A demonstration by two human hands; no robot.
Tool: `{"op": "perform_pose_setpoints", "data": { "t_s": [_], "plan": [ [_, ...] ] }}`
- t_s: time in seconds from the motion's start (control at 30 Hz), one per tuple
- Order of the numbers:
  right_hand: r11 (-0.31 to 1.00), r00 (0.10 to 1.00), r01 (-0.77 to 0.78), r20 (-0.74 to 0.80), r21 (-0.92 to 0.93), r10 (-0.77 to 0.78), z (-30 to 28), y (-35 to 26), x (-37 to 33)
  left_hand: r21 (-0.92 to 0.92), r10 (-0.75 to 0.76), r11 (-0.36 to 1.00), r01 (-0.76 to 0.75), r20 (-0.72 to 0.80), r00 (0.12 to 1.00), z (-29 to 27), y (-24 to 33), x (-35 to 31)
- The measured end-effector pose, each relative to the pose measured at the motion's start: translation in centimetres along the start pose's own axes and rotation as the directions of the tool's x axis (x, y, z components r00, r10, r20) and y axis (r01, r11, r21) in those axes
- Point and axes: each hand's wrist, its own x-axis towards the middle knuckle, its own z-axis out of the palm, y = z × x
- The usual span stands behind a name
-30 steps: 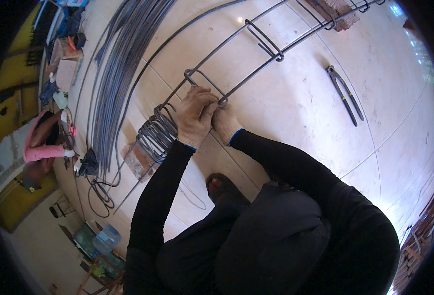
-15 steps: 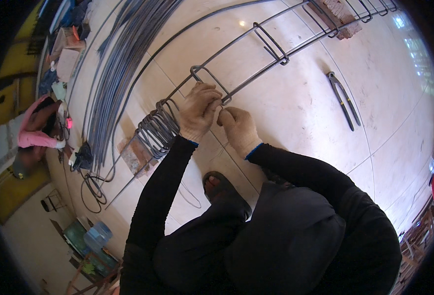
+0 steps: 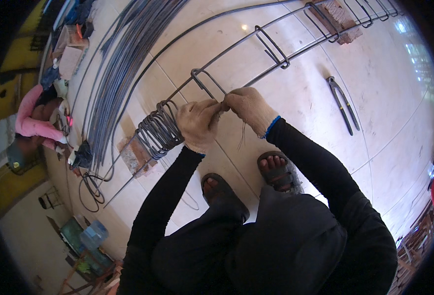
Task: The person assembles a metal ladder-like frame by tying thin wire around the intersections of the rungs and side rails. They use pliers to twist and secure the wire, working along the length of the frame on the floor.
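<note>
My left hand (image 3: 197, 125), in a beige knit glove, is closed with its fingertips at a corner of a bent steel stirrup (image 3: 195, 73) on the rebar cage (image 3: 263, 74). My right hand (image 3: 250, 109), gloved the same way, is pinched against the left fingertips. Thin tie wire (image 3: 243, 133) hangs down from beneath the right hand. What the left fingers grip is hidden between the hands. Close beside my left hand, a bunch of stirrups (image 3: 157, 130) is gathered on the cage's near end.
Pincers (image 3: 344, 105) lie on the tiled floor to the right. Bricks (image 3: 137, 158) prop the cage, one (image 3: 339, 17) at its far part. Long steel rods (image 3: 116, 78) lie at the left. A person in pink (image 3: 32, 118) is beyond them. My sandaled feet (image 3: 276, 172) are below.
My right hand has moved up and right, and its fingers now meet the left ones. My left hand has shifted down and right. The hanging tie wire and my right foot have come into view.
</note>
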Motion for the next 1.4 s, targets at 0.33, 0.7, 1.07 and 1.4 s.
{"op": "perform_pose_setpoints", "data": {
  "t_s": [0.33, 0.7, 1.07, 1.4],
  "plan": [
    [0.989, 0.973, -0.112, 0.192, -0.096, 0.129, -1.7, -1.0, 1.7, -0.36, -0.166, 0.907, 0.219, 0.173, 0.971, -0.7, -1.1, -0.1],
    [0.979, 0.997, -0.073, -0.007, -0.19, 0.073, -1.1, -2.8, 2.6, -0.075, -0.497, 0.806, 0.588, 0.454, 0.739, -1.9, 0.3, 2.5],
    [0.442, 0.66, -0.674, 0.214, 0.593, 0.72, -1.2, -6.5, 0.3, -0.334, -0.487, 0.754, 0.566, 0.293, 0.822, 1.1, -1.3, -1.3],
    [0.356, 0.657, -0.683, 0.323, 0.638, 0.682, 3.4, -4.9, -2.2, -0.467, -0.577, 0.57, 0.676, 0.358, 0.734, 0.6, -1.3, -0.9]
  ]
}}
